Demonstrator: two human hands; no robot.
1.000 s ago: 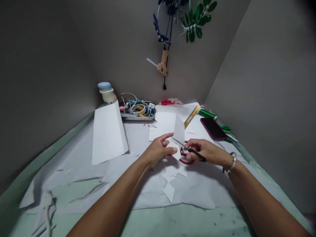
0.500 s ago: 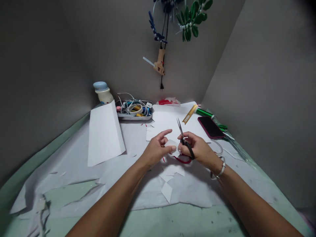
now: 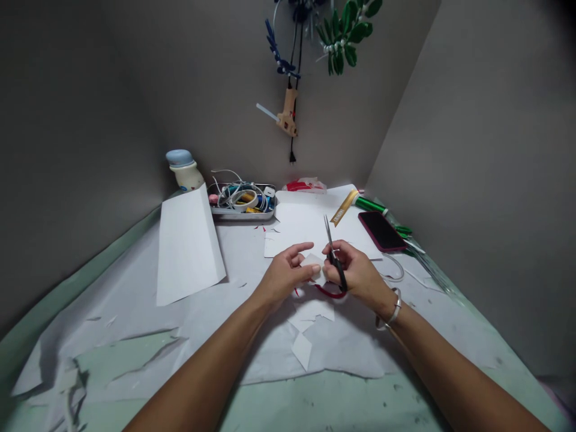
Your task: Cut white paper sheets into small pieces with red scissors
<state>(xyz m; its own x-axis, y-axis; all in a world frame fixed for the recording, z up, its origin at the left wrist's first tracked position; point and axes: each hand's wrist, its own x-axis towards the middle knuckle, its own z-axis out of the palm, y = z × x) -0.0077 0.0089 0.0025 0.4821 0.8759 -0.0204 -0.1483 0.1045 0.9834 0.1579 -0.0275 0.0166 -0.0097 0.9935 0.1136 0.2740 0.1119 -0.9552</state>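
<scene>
Between thumb and fingers, my left hand (image 3: 288, 270) pinches a small piece of white paper (image 3: 314, 261), its index finger stretched out above. My right hand (image 3: 357, 269) holds black-handled scissors (image 3: 333, 255), blades pointing up and away. The right fingertips come close to the paper's right edge; whether they grip it too I cannot tell. Below the hands a curved red strip (image 3: 330, 293) shows in part. Nearer to me lie a diamond-shaped white paper piece (image 3: 302, 349) and a jagged paper offcut (image 3: 312, 313) on the white sheet covering the table.
A folded white sheet (image 3: 186, 246) stands at left before a blue-capped bottle (image 3: 182, 168). Behind are a metal tray (image 3: 243, 215) of cords and spools, a gold ribbon (image 3: 344, 208), a green roll (image 3: 370, 204) and a phone (image 3: 382, 231). A glue gun (image 3: 288, 114) hangs on the wall.
The view has shifted slightly, moving the surroundings a little left. The scissors have turned slightly in my right hand. My left hand keeps its pinch on the paper.
</scene>
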